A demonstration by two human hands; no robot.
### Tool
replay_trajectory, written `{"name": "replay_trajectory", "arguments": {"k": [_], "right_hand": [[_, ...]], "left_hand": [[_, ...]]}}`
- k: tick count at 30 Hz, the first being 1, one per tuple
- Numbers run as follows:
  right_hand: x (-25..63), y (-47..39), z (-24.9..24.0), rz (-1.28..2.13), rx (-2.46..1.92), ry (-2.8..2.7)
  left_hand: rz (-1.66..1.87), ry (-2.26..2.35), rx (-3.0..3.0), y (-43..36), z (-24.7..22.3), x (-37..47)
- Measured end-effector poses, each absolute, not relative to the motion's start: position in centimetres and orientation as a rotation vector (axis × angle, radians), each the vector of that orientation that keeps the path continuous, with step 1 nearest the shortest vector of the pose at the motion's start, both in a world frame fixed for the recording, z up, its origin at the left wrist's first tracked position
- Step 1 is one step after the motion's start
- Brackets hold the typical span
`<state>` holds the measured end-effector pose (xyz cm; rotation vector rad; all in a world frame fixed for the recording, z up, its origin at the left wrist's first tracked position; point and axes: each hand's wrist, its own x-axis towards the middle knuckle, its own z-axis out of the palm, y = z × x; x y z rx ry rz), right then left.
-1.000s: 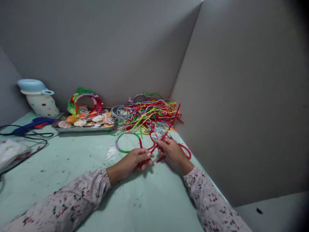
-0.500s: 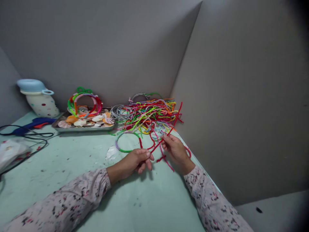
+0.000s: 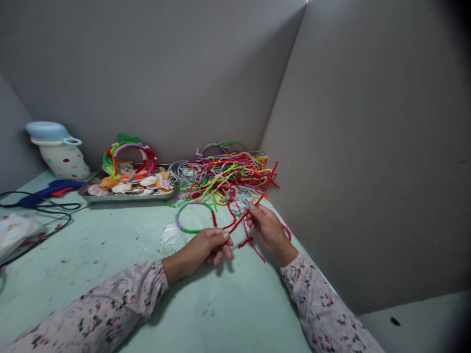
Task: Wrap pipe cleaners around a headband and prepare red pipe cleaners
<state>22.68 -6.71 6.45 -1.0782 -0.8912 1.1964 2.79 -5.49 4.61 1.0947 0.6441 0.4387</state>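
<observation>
A red fuzzy stem (image 3: 239, 223) is stretched slantwise between my two hands. My left hand (image 3: 209, 247) pinches its lower end between thumb and forefinger, the other fingers loosely curled. My right hand (image 3: 270, 228) pinches it near the upper end, with a tip poking out above the fingers. Just beyond my left hand lies a ring (image 3: 191, 231) wrapped in green, lilac and red. Crossed red and pink stems (image 3: 253, 247) rest on the table between and below my hands. Part of a red loop (image 3: 287, 232) shows behind my right hand.
A tangled heap of coloured stems (image 3: 231, 171) lies at the back against the wall. Left of it, a metal tray (image 3: 128, 198) holds shells and wrapped rings (image 3: 151, 159). Farther left are a lidded bottle (image 3: 64, 159), a blue tool (image 3: 37, 196), a black cord and a plastic bag (image 3: 18, 230).
</observation>
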Motion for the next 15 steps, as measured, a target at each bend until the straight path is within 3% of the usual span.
{"name": "replay_trajectory", "arguments": {"k": [15], "right_hand": [[22.69,-6.73,6.67,1.168,-1.047,-0.892]], "left_hand": [[0.478,0.620,1.121,-5.31,4.29,2.61]]}}
